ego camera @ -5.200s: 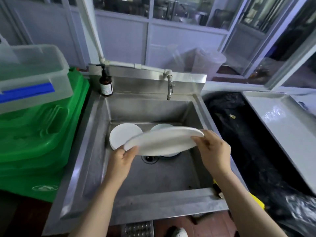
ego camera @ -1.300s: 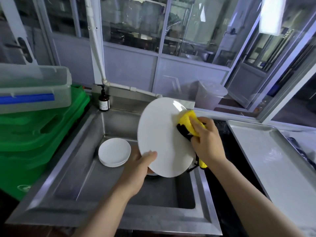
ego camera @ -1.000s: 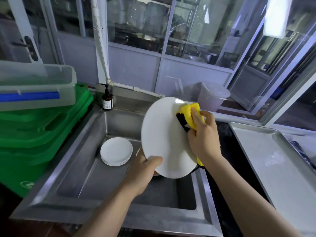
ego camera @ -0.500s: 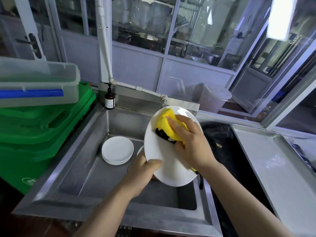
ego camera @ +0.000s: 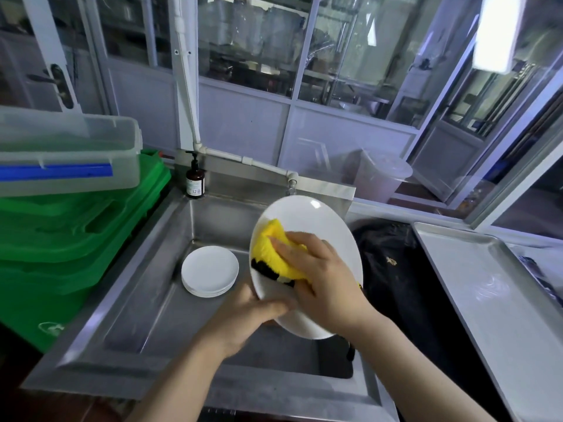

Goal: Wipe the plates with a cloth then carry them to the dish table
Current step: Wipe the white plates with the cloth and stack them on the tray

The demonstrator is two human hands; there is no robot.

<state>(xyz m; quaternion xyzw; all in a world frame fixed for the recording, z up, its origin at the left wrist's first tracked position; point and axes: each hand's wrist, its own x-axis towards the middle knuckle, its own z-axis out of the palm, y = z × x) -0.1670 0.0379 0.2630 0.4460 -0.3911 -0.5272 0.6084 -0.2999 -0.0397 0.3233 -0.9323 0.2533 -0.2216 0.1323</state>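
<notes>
A large white plate [ego camera: 316, 217] is held tilted above the steel sink [ego camera: 146, 315]. My left hand [ego camera: 243, 318] grips its lower left rim, thumb on the face. My right hand [ego camera: 323, 275] presses a yellow cloth [ego camera: 275, 248] with a black edge against the plate's face, left of centre. A stack of small white plates [ego camera: 209, 271] lies in the sink basin at the back left.
Green crates [ego camera: 70, 239] with a clear lidded box [ego camera: 67, 153] on top stand to the left. A brown pump bottle [ego camera: 195, 178] sits at the sink's back corner. A black bag-lined bin [ego camera: 393, 269] and a steel tray [ego camera: 475, 284] lie to the right.
My right hand has slid the yellow cloth from the plate's right edge across and down its face toward the left. My left hand keeps its grip on the lower rim.
</notes>
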